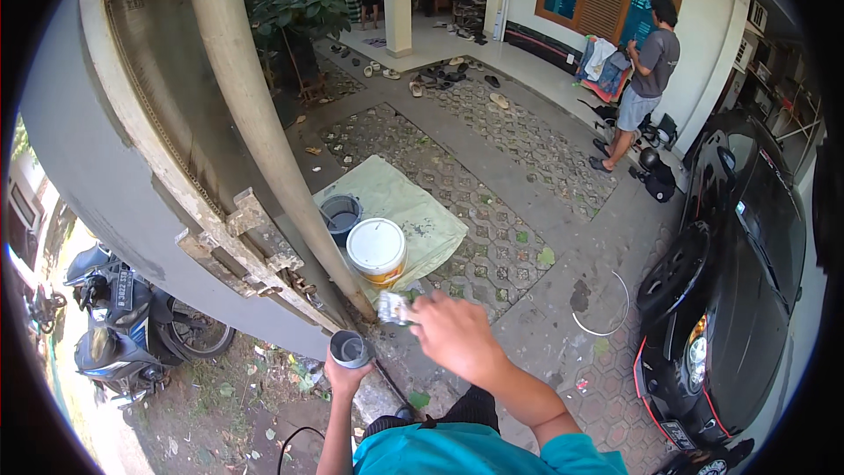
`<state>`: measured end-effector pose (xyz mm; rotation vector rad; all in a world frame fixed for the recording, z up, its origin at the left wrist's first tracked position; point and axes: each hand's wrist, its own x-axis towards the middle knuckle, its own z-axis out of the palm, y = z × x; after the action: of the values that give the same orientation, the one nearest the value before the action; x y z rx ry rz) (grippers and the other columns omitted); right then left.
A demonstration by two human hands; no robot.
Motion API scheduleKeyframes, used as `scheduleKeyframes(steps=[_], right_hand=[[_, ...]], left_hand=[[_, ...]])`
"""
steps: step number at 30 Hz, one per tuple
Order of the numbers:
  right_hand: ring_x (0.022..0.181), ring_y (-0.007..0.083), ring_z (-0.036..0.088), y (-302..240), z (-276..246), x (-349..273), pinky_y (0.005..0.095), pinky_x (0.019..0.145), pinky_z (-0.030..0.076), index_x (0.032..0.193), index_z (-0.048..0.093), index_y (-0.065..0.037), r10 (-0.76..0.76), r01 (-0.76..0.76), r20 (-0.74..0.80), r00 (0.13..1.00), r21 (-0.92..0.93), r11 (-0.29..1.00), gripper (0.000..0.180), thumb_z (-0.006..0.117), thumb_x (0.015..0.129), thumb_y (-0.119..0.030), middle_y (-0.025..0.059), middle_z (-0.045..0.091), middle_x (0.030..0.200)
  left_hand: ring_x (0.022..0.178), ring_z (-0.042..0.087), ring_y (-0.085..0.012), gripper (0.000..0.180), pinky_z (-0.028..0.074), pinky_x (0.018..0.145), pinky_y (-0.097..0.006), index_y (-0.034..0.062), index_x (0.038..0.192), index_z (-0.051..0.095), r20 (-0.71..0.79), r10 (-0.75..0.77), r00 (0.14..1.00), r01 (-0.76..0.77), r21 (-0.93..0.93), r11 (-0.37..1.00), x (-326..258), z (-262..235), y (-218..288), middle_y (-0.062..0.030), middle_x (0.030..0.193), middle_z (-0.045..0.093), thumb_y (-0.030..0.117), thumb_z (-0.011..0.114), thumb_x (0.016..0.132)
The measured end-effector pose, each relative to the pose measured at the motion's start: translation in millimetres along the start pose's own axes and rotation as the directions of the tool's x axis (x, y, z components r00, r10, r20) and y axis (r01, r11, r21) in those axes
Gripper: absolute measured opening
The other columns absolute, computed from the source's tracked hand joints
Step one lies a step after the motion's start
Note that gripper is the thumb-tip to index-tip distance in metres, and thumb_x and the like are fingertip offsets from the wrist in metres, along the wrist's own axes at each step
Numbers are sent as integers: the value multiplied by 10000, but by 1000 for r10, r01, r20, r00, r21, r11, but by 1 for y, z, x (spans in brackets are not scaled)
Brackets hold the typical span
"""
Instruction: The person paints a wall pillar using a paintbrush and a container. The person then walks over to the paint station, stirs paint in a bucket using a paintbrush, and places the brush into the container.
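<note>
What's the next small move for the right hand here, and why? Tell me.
Probably dip the brush in the right hand into the small can held by the left hand: the brush hovers just above and beside the can's open top, beside the grey gate.

Matt grey metal gate (114, 167) with a rough rusty hinge (255, 242), glossy white plastic bucket (376, 251), shiny black car (747, 273).

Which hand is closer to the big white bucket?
The right hand, just below the white bucket and holding a paint-smeared tool. The left hand is lower down, holding a small grey can.
</note>
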<state>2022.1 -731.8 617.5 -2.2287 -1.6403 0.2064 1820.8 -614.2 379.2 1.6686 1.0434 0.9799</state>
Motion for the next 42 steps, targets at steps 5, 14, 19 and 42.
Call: scheduleKeyframes(steps=[5,14,19,42], right_hand=[[558,192,628,-63,-111,-10,319,416,451,816,565,-33,-550,566,151,821,-348,748,212,655,776,-220,34,500,664],[573,213,630,34,-185,-11,341,447,458,831,583,-46,-801,807,102,590,-63,587,205,664,783,-228,47,521,675],[581,225,632,86,-198,-7,353,464,462,839,593,-54,-802,806,104,588,11,592,201,668,787,-232,55,532,681],[791,310,670,579,-1,-79,388,717,493,1033,647,-12,591,-649,534,604,-101,754,376,650,795,-303,200,676,844]], left_hand=[[929,625,-188,559,510,833,-365,25,1067,581,8,-765,643,540,-713,447,0,66,15,-69,957,658,109,834,576],[887,634,-183,510,515,809,-351,17,1040,597,-421,-153,894,206,84,975,-151,110,77,-69,942,665,95,825,591],[887,638,-184,499,515,810,-345,17,1036,602,-391,-241,888,294,79,953,-150,171,83,-73,940,670,98,819,594],[872,644,-153,527,509,826,-318,6,1030,615,-223,-118,968,128,35,991,45,283,37,-69,951,681,122,839,566]])
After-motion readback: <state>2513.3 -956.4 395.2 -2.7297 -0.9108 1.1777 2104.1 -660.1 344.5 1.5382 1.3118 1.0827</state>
